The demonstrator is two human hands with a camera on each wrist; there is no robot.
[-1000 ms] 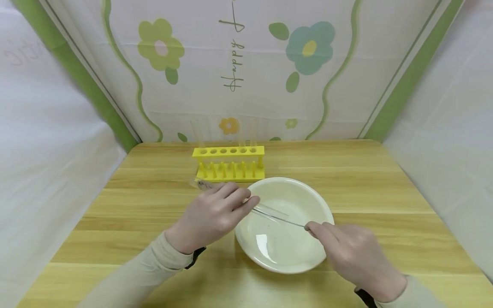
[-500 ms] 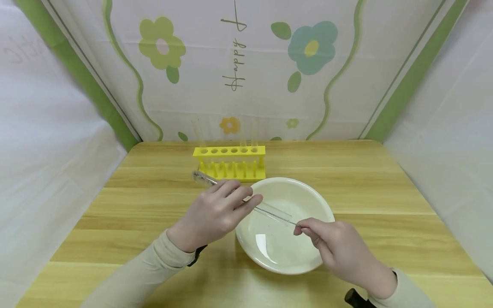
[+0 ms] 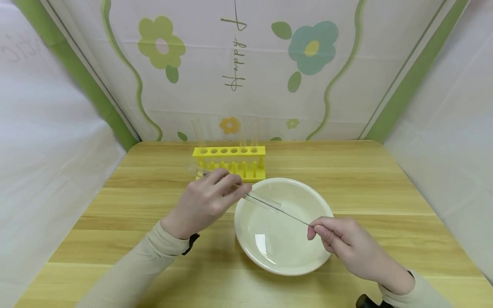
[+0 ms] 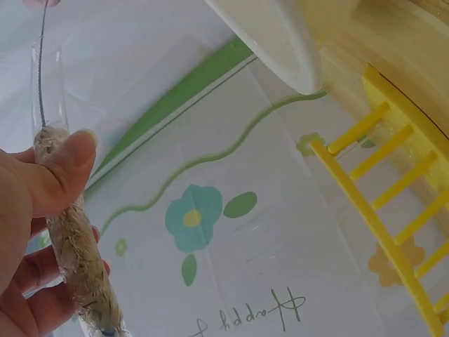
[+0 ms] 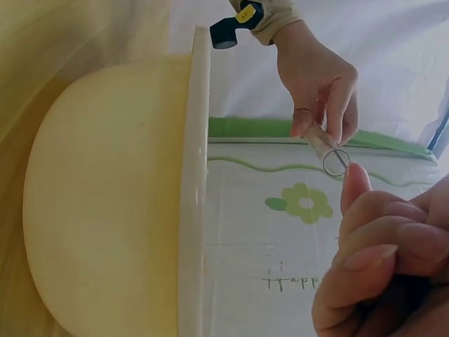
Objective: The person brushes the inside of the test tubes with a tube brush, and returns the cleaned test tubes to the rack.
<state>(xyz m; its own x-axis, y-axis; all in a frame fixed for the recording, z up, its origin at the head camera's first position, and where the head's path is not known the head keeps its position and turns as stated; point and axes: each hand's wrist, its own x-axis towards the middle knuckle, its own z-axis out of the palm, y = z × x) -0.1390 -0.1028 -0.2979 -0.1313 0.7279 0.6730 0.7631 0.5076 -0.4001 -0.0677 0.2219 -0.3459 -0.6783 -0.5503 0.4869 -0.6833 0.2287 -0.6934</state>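
In the head view my left hand [image 3: 208, 203] grips a clear glass test tube [image 3: 265, 202] slantwise above the white basin [image 3: 292, 254], its open end toward my right hand [image 3: 348, 244]. A test tube brush sits inside the tube; my right thumb and fingers pinch its twisted wire handle [image 3: 294, 218]. The left wrist view shows the pale bristles [image 4: 81, 260] packed within the glass, with my left thumb [image 4: 70, 161] across the tube. Seen from the right wrist, the tube's round mouth [image 5: 336, 163] faces the camera near my right fingers [image 5: 365, 274].
Behind the basin stands a yellow test tube rack [image 3: 229, 152] with 3 clear tubes upright in it, one at the left end and two at the right. The wooden table [image 3: 135, 214] ends at a flowered cloth backdrop [image 3: 239, 64].
My right hand first pushed the brush deeper into the tube, then drew it back to the right. The bristles have left the closed end, and my left hand has shifted slightly left with the tube.
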